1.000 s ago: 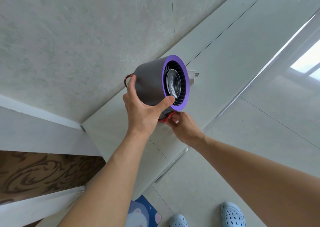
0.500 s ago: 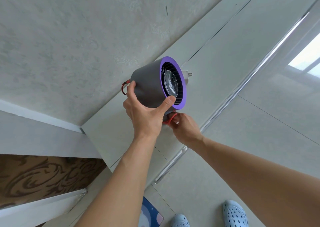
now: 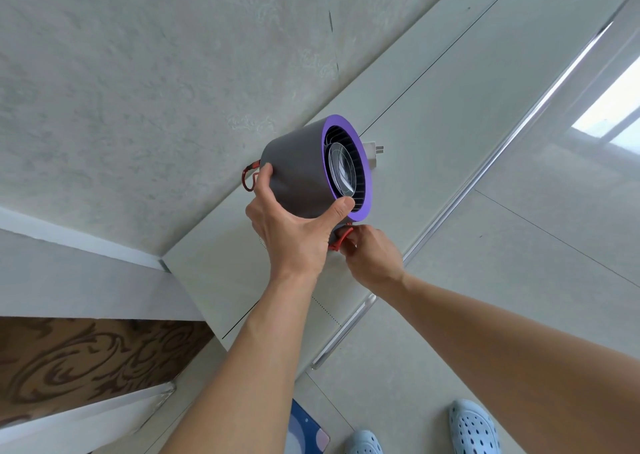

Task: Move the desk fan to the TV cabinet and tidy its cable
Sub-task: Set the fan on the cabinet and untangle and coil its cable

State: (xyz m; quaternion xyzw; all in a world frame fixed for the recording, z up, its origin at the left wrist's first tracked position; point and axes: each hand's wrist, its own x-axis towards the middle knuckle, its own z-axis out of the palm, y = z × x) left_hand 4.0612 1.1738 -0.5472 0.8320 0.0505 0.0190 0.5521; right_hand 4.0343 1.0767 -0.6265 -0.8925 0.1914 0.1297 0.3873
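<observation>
The desk fan is a grey drum with a purple front ring and sits on the pale TV cabinet top, close to the wall. My left hand clasps its body from the near side, thumb on the purple rim. My right hand is under the fan's front edge, fingers pinched on the red cable. Another loop of that red cable pokes out behind the fan. A white plug lies just beyond the fan.
A textured grey wall rises behind the cabinet. The cabinet's front edge runs diagonally, with glossy floor tiles below it. My two blue clogs and a blue mat are at the bottom.
The fan and both hands have kept almost the same pose; the view shifted slightly, and my right fingers stay working at the red cable under the fan.
</observation>
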